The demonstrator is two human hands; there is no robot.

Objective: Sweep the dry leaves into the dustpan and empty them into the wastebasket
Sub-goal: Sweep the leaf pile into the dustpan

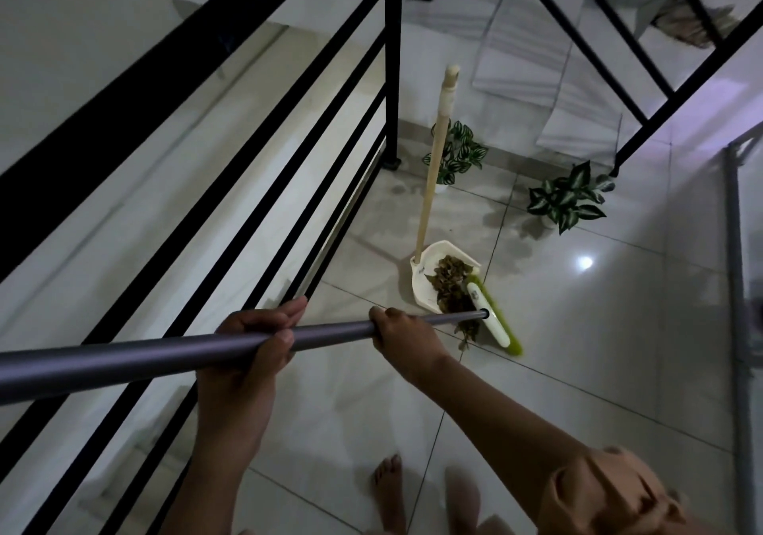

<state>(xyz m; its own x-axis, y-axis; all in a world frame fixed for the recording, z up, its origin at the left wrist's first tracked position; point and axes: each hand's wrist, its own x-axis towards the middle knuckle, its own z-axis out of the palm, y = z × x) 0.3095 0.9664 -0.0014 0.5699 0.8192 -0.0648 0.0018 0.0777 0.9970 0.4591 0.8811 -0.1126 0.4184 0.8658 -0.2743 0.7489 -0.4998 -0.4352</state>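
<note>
Your left hand [247,340] and right hand [402,330] are both gripping the broom [493,319] pole. Its head is pressing dry leaves [448,282] at the dustpan [425,264] lip, railing [289,187] crowding left, open floor [598,328] right. The head's label is unreadable.

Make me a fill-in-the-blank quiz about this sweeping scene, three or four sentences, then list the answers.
1. Both hands, the left hand and the right hand, grip the grey ____ handle.
2. Most of the dry leaves already lie inside the white ____.
3. The broom head has bristles coloured ____.
4. The dustpan's long handle stands upright beside the black ____.

Answers: broom; dustpan; green; railing
</note>
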